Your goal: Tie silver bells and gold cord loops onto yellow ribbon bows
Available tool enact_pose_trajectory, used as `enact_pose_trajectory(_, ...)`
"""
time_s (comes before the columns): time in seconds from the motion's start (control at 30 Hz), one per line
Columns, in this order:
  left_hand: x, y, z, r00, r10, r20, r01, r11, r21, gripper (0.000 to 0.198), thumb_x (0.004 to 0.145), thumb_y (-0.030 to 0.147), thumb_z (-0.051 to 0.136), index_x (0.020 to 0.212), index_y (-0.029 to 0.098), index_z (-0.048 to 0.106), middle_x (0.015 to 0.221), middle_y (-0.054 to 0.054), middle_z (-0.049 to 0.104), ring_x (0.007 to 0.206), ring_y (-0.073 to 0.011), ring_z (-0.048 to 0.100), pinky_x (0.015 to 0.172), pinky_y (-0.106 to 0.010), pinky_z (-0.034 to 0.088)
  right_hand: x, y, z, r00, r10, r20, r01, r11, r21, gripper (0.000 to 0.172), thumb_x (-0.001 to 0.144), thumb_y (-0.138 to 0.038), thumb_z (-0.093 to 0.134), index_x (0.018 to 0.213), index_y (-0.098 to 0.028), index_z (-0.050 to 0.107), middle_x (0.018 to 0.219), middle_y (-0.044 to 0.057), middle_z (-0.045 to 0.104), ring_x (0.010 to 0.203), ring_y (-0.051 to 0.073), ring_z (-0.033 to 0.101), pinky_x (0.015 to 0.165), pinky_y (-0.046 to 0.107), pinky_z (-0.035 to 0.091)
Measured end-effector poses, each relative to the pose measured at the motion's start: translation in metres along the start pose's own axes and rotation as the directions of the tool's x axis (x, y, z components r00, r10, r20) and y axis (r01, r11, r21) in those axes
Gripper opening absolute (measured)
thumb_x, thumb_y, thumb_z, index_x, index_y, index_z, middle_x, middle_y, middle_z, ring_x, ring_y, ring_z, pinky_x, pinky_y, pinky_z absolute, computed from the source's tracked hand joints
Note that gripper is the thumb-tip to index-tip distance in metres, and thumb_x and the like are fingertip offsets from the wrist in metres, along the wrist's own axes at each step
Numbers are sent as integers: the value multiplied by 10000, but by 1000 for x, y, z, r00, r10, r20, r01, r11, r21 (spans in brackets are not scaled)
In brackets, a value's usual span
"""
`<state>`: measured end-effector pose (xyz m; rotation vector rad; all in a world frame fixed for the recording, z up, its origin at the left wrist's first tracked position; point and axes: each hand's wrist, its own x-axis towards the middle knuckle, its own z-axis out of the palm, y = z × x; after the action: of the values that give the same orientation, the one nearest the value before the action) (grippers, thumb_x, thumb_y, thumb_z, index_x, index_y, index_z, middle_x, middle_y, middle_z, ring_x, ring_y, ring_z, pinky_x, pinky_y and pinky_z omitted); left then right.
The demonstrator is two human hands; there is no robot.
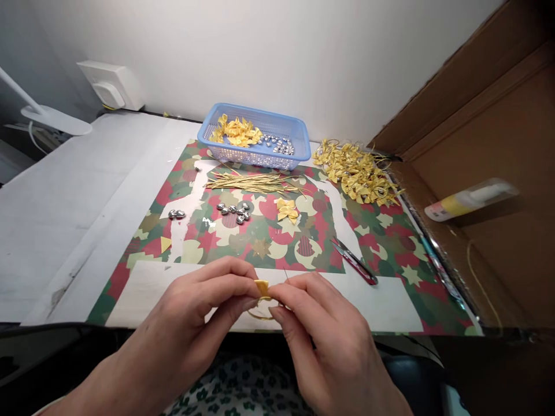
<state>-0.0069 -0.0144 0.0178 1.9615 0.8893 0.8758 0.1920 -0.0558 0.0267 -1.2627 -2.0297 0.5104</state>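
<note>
Close to the table's front edge, my left hand (208, 306) pinches a small yellow ribbon bow (262, 287) between thumb and fingertips. Facing it, my right hand (323, 329) is closed on a thin gold cord (260, 317), which loops below the bow; a fine needle-like tip sticks up by its index finger. Further back lie several silver bells (234, 210), a few loose yellow bows (287, 211) and a bundle of gold cords (255, 182). Red-handled thread snips (355, 263) rest to the right of my hands.
A blue basket (255, 112) with yellow bows and silver bells stands against the wall. A pile of corded yellow bows (355, 170) lies at the back right, beside a cardboard box (485, 115) with a bottle (470, 199). Left are a white lamp base (58, 120) and a socket box (110, 84).
</note>
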Motion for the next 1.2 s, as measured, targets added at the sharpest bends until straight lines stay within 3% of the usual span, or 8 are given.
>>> enact_pose_trajectory(0.17, 4, 4, -4, 993, -77, 87, 84, 993, -84, 263, 997, 40, 499, 980, 224, 685, 971, -22, 683, 924, -164, 699, 763, -211, 566, -1, 2, 3, 998, 3, -55, -3, 1000, 4, 221, 956, -22, 521, 1032, -154, 681, 907, 77, 663, 810, 198, 609, 690, 334, 547)
enact_pose_trajectory(0.37, 3, 5, -4, 987, -140, 83, 152, 976, -158, 259, 1002, 76, 506, 938, 223, 709, 962, -29, 691, 920, -170, 691, 752, -210, 567, 2, 1, 3, 994, -36, -99, 33, 999, -28, 280, 915, 17, 513, 978, -185, 698, 880, 61, 687, 785, 187, 620, 698, 321, 562)
enact_pose_trajectory(0.5, 1, 5, -1, 984, -171, 56, 179, 962, -207, 263, 991, 72, 535, 948, 246, 728, 995, -22, 715, 931, -165, 696, 746, -196, 576, 1, 1, 4, 994, -18, -107, 19, 1000, 14, 279, 921, 18, 506, 971, -184, 692, 885, 61, 686, 787, 182, 618, 685, 314, 553)
enact_pose_trajectory(0.6, -2, 2, 2, 972, -231, -42, 211, 937, -279, 255, 945, 79, 626, 987, 287, 767, 1058, -4, 744, 986, -166, 708, 777, -176, 589, -2, 1, 4, 987, 62, -147, -42, 990, 135, 258, 935, 11, 535, 982, -184, 696, 910, 48, 683, 814, 161, 627, 704, 286, 546)
enact_pose_trajectory(0.73, -3, -6, 13, 893, -429, -138, 341, 844, -414, 160, 912, 148, 723, 908, 283, 809, 927, 17, 786, 861, -143, 725, 759, -158, 592, -8, 3, 8, 963, 205, -175, -145, 940, 308, 212, 962, -35, 579, 968, -215, 690, 913, 11, 671, 839, 131, 642, 726, 243, 542)
enact_pose_trajectory(0.87, -4, -12, 24, 823, -561, -93, 404, 692, -599, 137, 875, 228, 800, 975, 320, 809, 864, 40, 790, 806, -139, 736, 749, -166, 602, -11, 4, 17, 968, 187, -169, -133, 949, 285, 200, 954, -44, 589, 976, -209, 701, 914, 20, 685, 836, 146, 644, 744, 267, 547)
enact_pose_trajectory(1.0, -4, -11, 25, 855, -518, -4, 412, 685, -600, 161, 916, 260, 758, 1042, 334, 826, 927, 24, 781, 832, -143, 727, 763, -170, 600, -11, 4, 21, 965, 121, -234, -81, 982, 172, 234, 927, 4, 565, 959, -178, 708, 873, 43, 687, 810, 170, 618, 702, 292, 529)
enact_pose_trajectory(1.2, -1, -4, 22, 913, -400, -83, 333, 845, -419, 200, 930, 180, 705, 953, 329, 837, 907, 20, 792, 815, -162, 714, 739, -198, 598, -9, 4, 15, 978, 68, -196, -63, 998, 30, 266, 910, 44, 529, 936, -153, 705, 856, 57, 676, 792, 193, 581, 681, 324, 481)
